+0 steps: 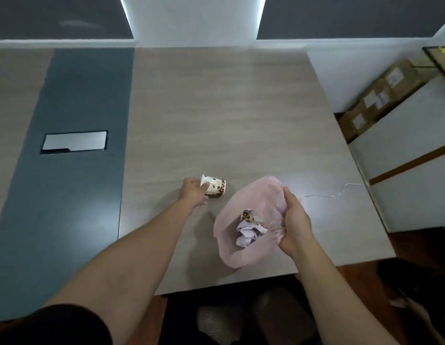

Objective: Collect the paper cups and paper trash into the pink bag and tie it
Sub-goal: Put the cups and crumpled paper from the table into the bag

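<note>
A white paper cup (216, 186) with brown bean print lies on its side on the wooden table (228, 108). My left hand (192, 190) grips its rim end. The pink bag (238, 250) sits open near the table's front edge. Inside it lie another printed cup (248, 215) and crumpled white paper (248, 234). My right hand (294, 221) pinches the bag's right rim and holds the mouth open.
A thin white string (333, 192) lies on the table to the right of the bag. A metal cable hatch (74, 141) sits in the dark strip at left. Cardboard boxes (380, 95) and a white cabinet (415, 150) stand beyond the table's right edge.
</note>
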